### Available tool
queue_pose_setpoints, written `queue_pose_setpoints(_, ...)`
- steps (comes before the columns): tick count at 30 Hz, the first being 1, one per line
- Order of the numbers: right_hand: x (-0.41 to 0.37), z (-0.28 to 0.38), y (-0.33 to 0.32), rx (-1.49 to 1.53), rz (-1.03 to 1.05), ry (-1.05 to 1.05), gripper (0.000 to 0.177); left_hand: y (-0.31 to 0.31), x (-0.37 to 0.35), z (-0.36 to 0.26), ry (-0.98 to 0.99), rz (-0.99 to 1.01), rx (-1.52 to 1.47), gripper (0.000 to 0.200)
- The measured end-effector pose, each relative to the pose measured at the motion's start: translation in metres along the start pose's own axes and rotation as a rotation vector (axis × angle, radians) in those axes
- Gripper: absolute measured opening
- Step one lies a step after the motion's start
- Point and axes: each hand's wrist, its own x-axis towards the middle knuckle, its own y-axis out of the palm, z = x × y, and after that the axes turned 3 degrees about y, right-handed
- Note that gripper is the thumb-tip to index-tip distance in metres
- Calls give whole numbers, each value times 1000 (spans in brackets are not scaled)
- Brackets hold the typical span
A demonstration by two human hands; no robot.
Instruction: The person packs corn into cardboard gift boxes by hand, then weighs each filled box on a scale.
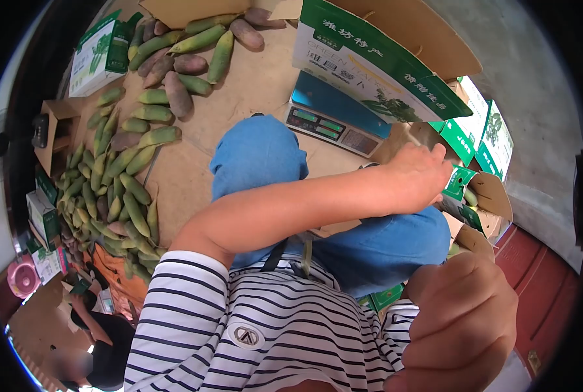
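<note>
My left arm reaches across my bent knees to the right. Its hand (414,178) is closed, fingers curled at the edge of an open green-and-white carton (460,181); what lies in the fingers is hidden. A green radish (470,196) shows inside that carton. Close to the camera at lower right, my right hand (464,323) is curled into a fist, its contents out of sight. Beyond my knees stands a digital scale (334,124) with a blue platform. A large open green-and-white carton (370,65) rests on it, its flaps up.
Green radishes (131,212) lie heaped on the tiled floor at left, with purple ones (178,95) among them. More printed cartons stand at far left (95,62) and right (494,140). At lower left sits another person (112,346) in black, near a pink round object (24,279).
</note>
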Motion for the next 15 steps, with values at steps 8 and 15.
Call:
queue_pose_setpoints(8, 18, -34, -15, -143, -95, -5, 21, 13, 2, 2, -9, -46, 214, 34)
queue_pose_setpoints(15, 32, -153, -75, -1020, -279, 233, 34, 19, 4, -16, -10, 459, 477, 38)
